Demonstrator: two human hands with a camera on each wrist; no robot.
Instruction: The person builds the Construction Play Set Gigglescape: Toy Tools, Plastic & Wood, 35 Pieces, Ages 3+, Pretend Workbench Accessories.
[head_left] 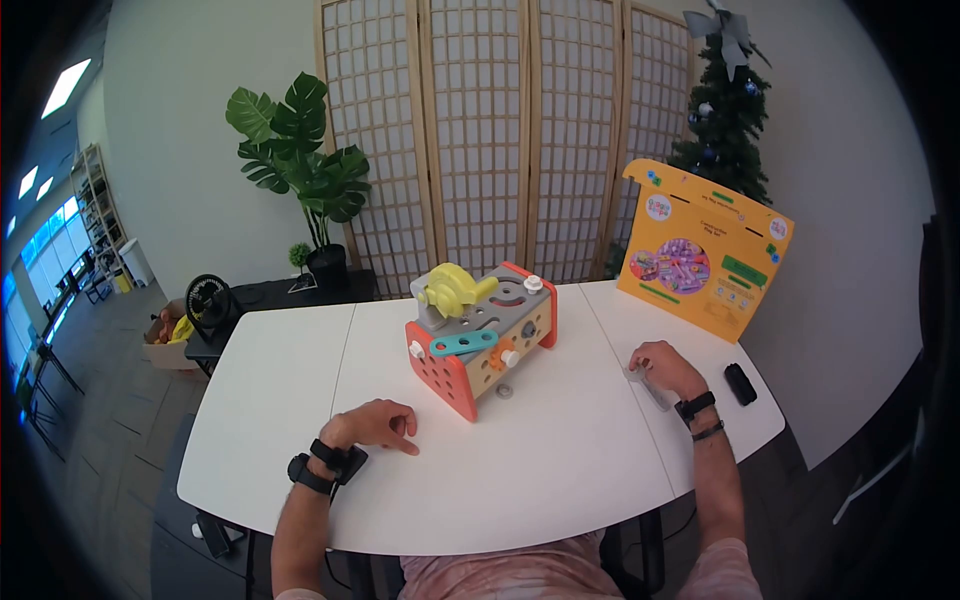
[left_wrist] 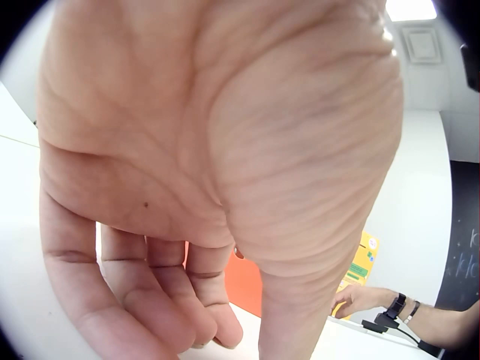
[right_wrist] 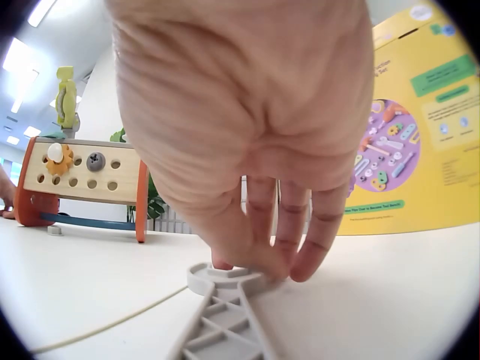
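A toy workbench (head_left: 485, 335) with red ends stands mid-table, bearing a yellow-green piece (head_left: 455, 290), a teal strip (head_left: 463, 343) and an orange gear (head_left: 502, 354). My left hand (head_left: 375, 424) hovers or rests at its near left, fingers loosely bent and holding nothing; its palm (left_wrist: 217, 135) fills the left wrist view. At the right side of the table, my right hand (head_left: 670, 368) pinches the head of a grey toy wrench (right_wrist: 225, 322), whose lattice handle points back toward the wrist. The fingertips partly cover that head.
A small grey ring-shaped piece (head_left: 504, 391) lies before the workbench. The yellow box panel (head_left: 700, 250) stands at the back right. A black case (head_left: 740, 384) lies near the right edge. Behind the table are a plant (head_left: 305, 150) and a folding screen (head_left: 480, 130).
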